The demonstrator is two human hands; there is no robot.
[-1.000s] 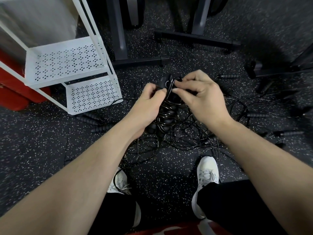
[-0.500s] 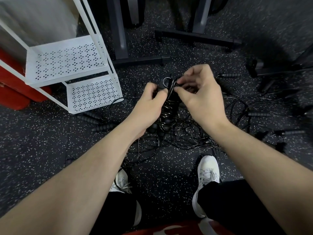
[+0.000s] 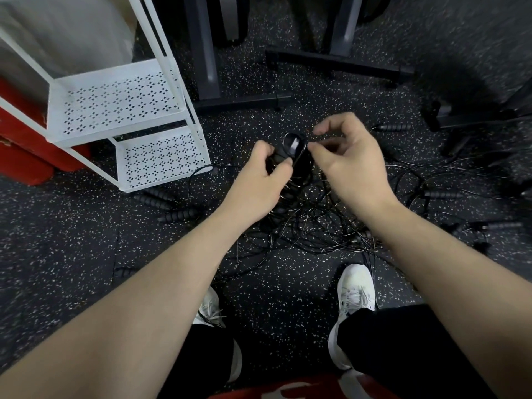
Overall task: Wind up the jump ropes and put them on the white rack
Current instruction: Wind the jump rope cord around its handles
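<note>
A black jump rope bundle (image 3: 296, 151), handles together with cord wound round them, is held upright above the floor. My left hand (image 3: 263, 180) grips the bundle's handles from the left. My right hand (image 3: 349, 162) pinches the thin cord beside the bundle's top, where a small loop shows. Below them a tangle of loose black rope cords (image 3: 311, 226) spreads over the floor. The white rack (image 3: 121, 110), with two perforated shelves, stands at the left, both shelves bare.
Several black foam handles lie on the speckled floor, some by the rack's foot (image 3: 169, 205), others at the right (image 3: 443, 194). Dark metal equipment legs (image 3: 207, 53) stand behind. A red object (image 3: 26, 139) sits at far left. My white shoes (image 3: 355, 295) are below.
My right hand has drawn back to the right from the bundle's top, pulling the cord, and a loop now shows there. My left hand keeps its grip.
</note>
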